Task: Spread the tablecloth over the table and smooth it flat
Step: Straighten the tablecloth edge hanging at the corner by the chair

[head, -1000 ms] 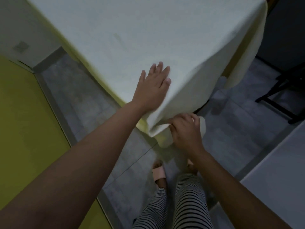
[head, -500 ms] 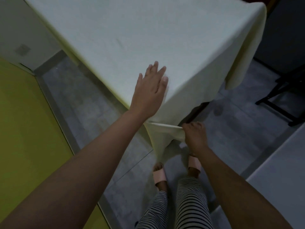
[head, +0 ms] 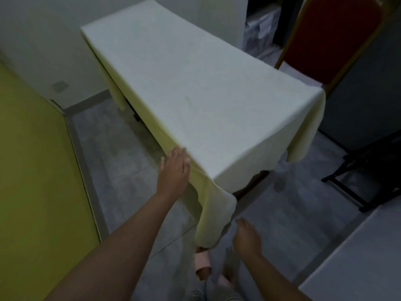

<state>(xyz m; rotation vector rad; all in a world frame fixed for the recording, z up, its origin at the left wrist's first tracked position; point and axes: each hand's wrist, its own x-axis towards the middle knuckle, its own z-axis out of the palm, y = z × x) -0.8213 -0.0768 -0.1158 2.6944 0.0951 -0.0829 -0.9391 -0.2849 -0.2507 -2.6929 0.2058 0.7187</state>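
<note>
A pale cream tablecloth [head: 195, 88] covers the whole long table and lies flat on top. Its near corner [head: 214, 211] hangs down in a loose fold toward the floor. My left hand [head: 174, 170] rests flat with fingers together against the cloth at the table's near left edge, holding nothing. My right hand [head: 246, 235] hovers low beside the hanging corner, fingers loosely apart, just off the cloth. The table itself is hidden under the cloth.
A yellow wall [head: 32, 170] runs along the left. A red chair [head: 334, 29] stands behind the table's far right side, and a dark folding frame [head: 364, 177] sits on the floor at right. A grey surface [head: 364, 257] fills the lower right. My feet [head: 202, 259] are below.
My right hand has let go of the hanging corner, which now drops free. My left hand slid off the tabletop to the left edge. The view has pulled back, showing the whole table.
</note>
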